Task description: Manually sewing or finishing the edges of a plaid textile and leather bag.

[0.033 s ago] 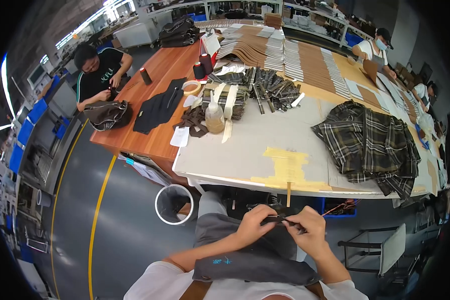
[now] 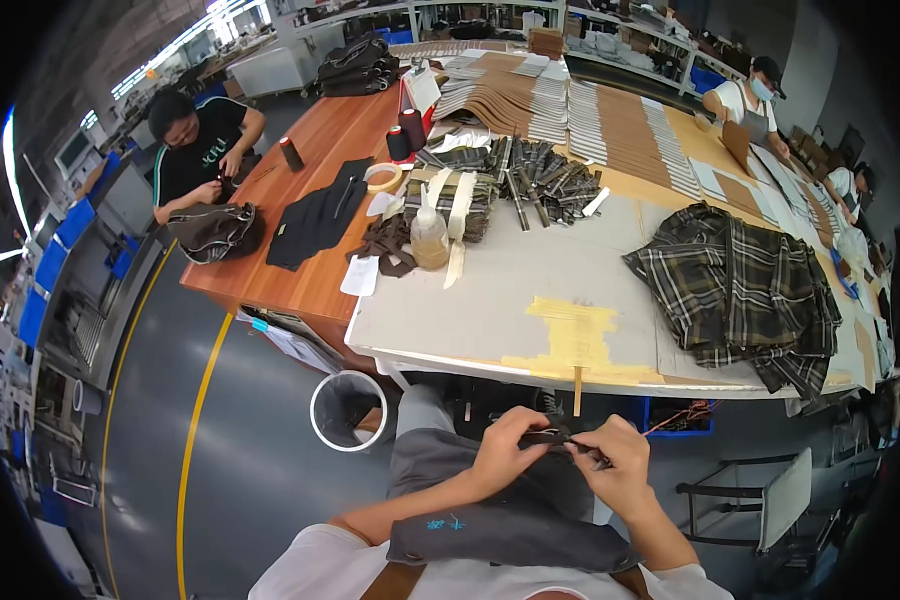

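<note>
Above my lap, both hands are pinched close together over a small dark strip [image 2: 550, 437], which looks like cloth. My left hand [image 2: 511, 446] grips its left part between thumb and fingers. On the right part my right hand [image 2: 615, 455] is closed, with a dark end poking out below the fingers. Fingers cover much of the strip, so its exact form is hidden. A dark grey apron [image 2: 510, 535] lies over my lap. Just beyond my hands, a short tan strip [image 2: 577, 390] hangs from the table edge beneath yellow tape [image 2: 575, 335].
Plaid cloth [image 2: 735, 290] is heaped on the table [image 2: 490, 310] at right. Plaid strips [image 2: 545, 180], a glue bottle [image 2: 429, 240] and a tape roll [image 2: 383, 177] lie farther back. A bin [image 2: 349, 412] and a chair [image 2: 785, 498] flank me. Other people work at left and far right.
The dark material just beyond my fingertips has shifted slightly. My hands stay in nearly the same place.
</note>
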Demonstrator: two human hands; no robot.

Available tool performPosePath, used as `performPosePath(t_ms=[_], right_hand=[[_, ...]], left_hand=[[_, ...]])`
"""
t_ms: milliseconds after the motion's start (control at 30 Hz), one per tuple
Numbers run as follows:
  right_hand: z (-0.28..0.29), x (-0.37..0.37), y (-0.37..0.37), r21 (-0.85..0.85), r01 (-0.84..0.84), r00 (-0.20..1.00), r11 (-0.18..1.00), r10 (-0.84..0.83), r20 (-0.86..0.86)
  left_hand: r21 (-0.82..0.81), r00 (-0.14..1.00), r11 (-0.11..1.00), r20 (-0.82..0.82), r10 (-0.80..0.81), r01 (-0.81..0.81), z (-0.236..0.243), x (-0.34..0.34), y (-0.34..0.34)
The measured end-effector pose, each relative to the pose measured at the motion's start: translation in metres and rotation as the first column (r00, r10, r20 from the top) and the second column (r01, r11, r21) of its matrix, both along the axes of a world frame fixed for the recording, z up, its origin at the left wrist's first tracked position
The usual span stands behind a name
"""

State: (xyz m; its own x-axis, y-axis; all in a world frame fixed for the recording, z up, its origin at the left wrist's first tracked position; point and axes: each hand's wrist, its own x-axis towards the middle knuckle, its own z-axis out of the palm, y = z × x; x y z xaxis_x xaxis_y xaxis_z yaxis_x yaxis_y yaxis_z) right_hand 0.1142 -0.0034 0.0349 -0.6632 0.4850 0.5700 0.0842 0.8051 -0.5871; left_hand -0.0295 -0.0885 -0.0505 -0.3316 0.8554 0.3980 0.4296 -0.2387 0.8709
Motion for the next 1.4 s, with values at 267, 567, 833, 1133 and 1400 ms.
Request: performPosePath(t_ms=[267, 567, 833, 1133, 1400], right_hand=[[-0.018, 0.006, -0.009, -0.156, 0.163, 0.986, 0.974, -0.156, 0.053], [-0.029, 0.023, 0.002, -0.222, -0.006, 0.989, 0.975, 0.038, 0.142], [-0.030, 0.031, 0.012, -0.217, -0.131, 0.979, 0.967, 0.160, 0.125], [-0.042, 0.038, 0.016, -0.178, -0.138, 0.977, 0.974, 0.163, 0.135], [-0.064, 0.049, 0.017, -0.341, 0.080, 0.988, 0.937, -0.030, 0.148]], left_hand=[[-0.140, 0.654, 0.881, 0.723, -0.221, 0.452, 0.001, -0.001, -0.009], [0.225, -0.173, 0.736, 0.974, -0.147, 0.639, -0.018, 0.011, -0.014], [0.348, -0.341, 0.597, 0.931, -0.131, 0.723, -0.018, 0.014, -0.008], [0.339, -0.347, 0.540, 0.933, -0.090, 0.770, -0.017, 0.028, 0.008], [0.243, -0.254, 0.705, 0.963, -0.092, 0.666, -0.030, 0.038, 0.016]])
